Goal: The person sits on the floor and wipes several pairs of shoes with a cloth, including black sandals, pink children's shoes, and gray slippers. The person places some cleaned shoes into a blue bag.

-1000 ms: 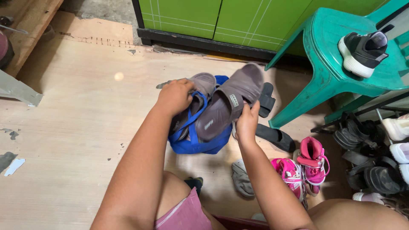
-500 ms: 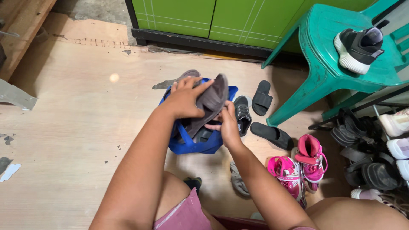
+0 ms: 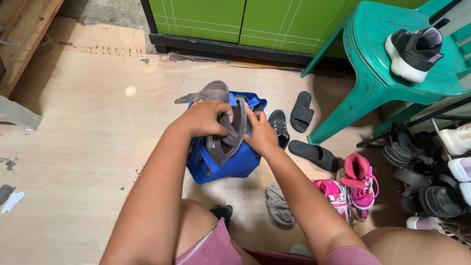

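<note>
Both hands meet over a blue bag point(image 3: 223, 164) that sits on the pale plywood floor point(image 3: 88, 147) just in front of the person's knees. The left hand point(image 3: 203, 119) lies over a grey slipper point(image 3: 230, 132), its fingers curled down across the sole and pressing it toward the bag's open mouth; the right hand point(image 3: 260, 133) holds the same slipper from the other side, fingers closed against its edge. The slipper stands on its side, its lower part already inside the bag. A second grey slipper point(image 3: 212, 91) pokes out of the bag behind the left hand, touching the first. Just right of the bag lie a dark shoe point(image 3: 279, 125) and 2 black slides point(image 3: 306, 130), one near the bag, the other closer to the leg of a green plastic chair point(image 3: 373, 64). A black sneaker with a white sole point(image 3: 412, 51) rests on the chair's seat. Near the right forearm stand 2 pink shoes point(image 3: 351, 189), and a grey shoe point(image 3: 278, 206) lies on the floor under that arm. More dark sandals point(image 3: 422, 176) crowd the right edge, and green cabinet doors point(image 3: 245, 19) run along the top.
</note>
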